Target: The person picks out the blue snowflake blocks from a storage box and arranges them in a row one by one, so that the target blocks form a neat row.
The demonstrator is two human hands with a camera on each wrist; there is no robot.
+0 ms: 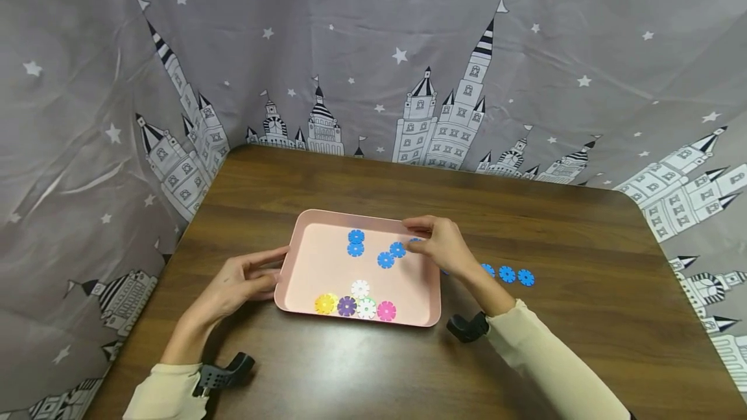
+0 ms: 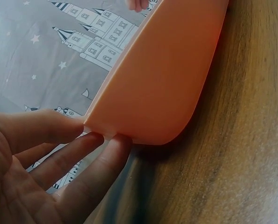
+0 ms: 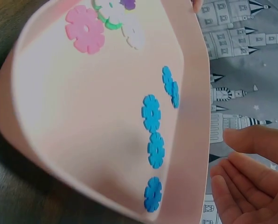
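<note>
A shallow pink tray [image 1: 297,238] sits on the wooden table. Its left end is touched by the fingertips of my left hand [image 1: 236,280], whose fingers are nearly straight against the outside in the left wrist view. My right hand [image 1: 446,245] hovers at the tray's far right corner, thumb apart from the loosely bent fingers. Nothing shows between them in the right wrist view. Several blue notched discs [image 1: 386,260] lie in the tray near its far side. Along the near side are yellow [image 1: 325,304], purple [image 1: 347,306], white [image 1: 360,288] and pink discs [image 1: 386,310].
More blue discs [image 1: 507,274] lie in a row on the table right of the tray, partly behind my right forearm. A grey curtain [image 1: 350,31] printed with castles and stars hangs behind the table [image 1: 583,323]. Black bands [image 1: 467,327] are on both wrists.
</note>
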